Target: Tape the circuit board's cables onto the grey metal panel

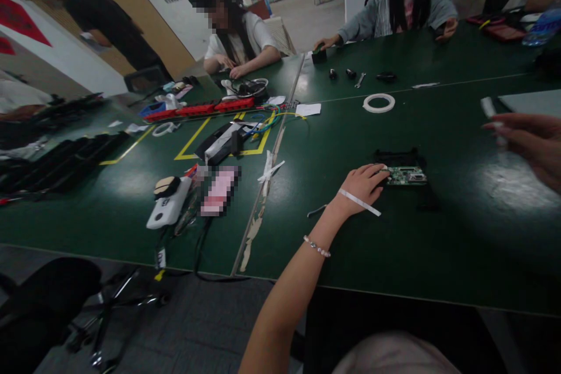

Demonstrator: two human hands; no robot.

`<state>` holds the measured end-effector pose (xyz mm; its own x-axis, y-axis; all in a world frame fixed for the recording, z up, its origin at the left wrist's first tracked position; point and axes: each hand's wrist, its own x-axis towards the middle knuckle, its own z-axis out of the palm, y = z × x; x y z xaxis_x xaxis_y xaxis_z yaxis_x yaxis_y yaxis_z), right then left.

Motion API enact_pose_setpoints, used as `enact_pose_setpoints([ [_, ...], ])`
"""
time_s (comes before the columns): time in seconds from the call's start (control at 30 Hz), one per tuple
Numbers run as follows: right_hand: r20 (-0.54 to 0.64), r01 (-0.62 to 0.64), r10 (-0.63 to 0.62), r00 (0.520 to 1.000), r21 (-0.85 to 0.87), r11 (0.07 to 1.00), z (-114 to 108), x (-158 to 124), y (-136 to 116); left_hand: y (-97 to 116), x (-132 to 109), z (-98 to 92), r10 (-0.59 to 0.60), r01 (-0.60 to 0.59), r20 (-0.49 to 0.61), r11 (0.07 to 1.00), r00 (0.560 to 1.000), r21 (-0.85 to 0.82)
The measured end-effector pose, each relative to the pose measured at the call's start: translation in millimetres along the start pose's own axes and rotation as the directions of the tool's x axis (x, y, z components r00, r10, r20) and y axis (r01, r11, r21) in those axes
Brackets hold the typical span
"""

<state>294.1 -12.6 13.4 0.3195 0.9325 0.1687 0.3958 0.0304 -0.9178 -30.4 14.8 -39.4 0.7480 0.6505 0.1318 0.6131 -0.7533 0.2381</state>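
Note:
A green circuit board lies on the table beside a black frame-like part. My left hand rests palm down, its fingers apart and their tips on the board's left end. A white strip crosses the back of this hand, and a beaded bracelet circles the wrist. At the right edge of the view, my right hand is raised, blurred, with thumb and fingers pinched on a small white strip.
A white tape roll lies beyond the board. Left of the table seam are a phone, a white device, a black pouch and red trays. Several people are around the table; one person's hand touches a dark box.

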Motion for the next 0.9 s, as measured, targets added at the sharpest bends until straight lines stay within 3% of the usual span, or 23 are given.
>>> enact_pose_setpoints([
  [0.07,0.231,-0.031,0.002,0.973,0.124,0.992,36.2,-16.5,-11.0,-0.7,0.2,2.3,-0.001,0.001,-0.017,1.0,1.0,-0.004],
  [0.17,0.557,-0.138,0.017,0.83,0.176,0.975,89.3,-42.4,-33.1,-2.5,0.9,6.1,0.008,-0.009,-0.048,1.0,0.999,-0.022],
  [0.23,0.66,-0.162,-0.008,0.751,0.196,0.967,116.1,-55.5,-44.6,-3.9,1.2,8.0,0.031,-0.035,-0.073,0.998,0.997,-0.049],
  [0.33,0.669,-0.13,-0.059,0.741,0.229,0.965,142.4,-66.9,-50.6,-5.2,0.4,8.2,0.042,-0.051,-0.102,0.995,0.994,-0.083],
  [0.47,0.669,-0.058,-0.091,0.738,0.197,0.979,160.0,-73.4,-44.1,-4.7,-1.5,5.1,0.021,-0.023,-0.031,0.998,0.999,-0.05],
  [0.7,0.606,0.162,-0.125,0.785,-0.006,0.987,163.1,-81.6,-45.7,-3.6,0.5,4.8,0.023,-0.023,0.007,0.999,1.0,-0.03],
  [0.9,0.616,0.196,-0.052,0.786,-0.169,0.966,161.6,-79.1,-42.4,-2.3,0.0,0.5,0.04,-0.041,-0.015,0.997,0.999,-0.063],
])
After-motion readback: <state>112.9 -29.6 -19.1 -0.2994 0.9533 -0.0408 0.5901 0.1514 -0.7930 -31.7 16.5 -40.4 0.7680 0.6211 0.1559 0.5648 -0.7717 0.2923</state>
